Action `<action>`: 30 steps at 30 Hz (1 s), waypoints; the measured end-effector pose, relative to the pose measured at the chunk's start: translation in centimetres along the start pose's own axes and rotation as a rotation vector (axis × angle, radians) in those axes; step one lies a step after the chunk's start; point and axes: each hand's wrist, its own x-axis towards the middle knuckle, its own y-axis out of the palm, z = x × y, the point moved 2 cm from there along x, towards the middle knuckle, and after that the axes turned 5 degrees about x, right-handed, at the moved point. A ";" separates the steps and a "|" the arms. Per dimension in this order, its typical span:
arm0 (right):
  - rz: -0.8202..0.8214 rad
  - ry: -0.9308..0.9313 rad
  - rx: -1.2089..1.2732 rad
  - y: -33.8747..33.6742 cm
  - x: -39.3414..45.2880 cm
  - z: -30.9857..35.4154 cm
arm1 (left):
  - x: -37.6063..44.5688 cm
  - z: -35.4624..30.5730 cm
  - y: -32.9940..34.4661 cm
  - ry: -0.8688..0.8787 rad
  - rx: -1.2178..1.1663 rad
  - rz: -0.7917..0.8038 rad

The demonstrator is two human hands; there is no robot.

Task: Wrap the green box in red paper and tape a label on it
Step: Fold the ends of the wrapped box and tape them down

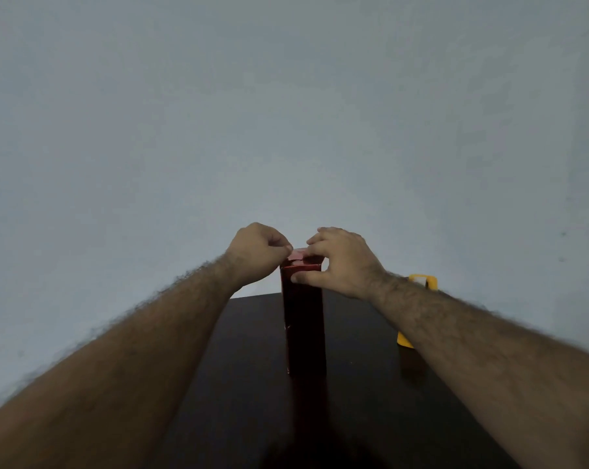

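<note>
A tall box wrapped in red paper (305, 326) stands upright in the middle of the dark table (245, 384); no green shows. My left hand (257, 253) is curled at the box's top left corner, its fingertips pinching the folded paper there. My right hand (343, 260) holds the top of the box, thumb on the near face and fingers over the top flap. The top folds are partly hidden by both hands.
A yellow tape dispenser (420, 282) stands on the table to the right of the box, mostly hidden behind my right forearm. A plain pale wall rises behind the table's far edge.
</note>
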 end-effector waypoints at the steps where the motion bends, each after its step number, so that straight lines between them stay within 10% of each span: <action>1: -0.017 0.029 0.022 0.2 0.0 0.2 | -0.1 -0.2 0.2 -0.012 0.032 0.019; 30: -0.316 -0.401 -0.135 0.6 -1.7 1.1 | -0.2 0.9 -0.5 0.045 0.051 0.205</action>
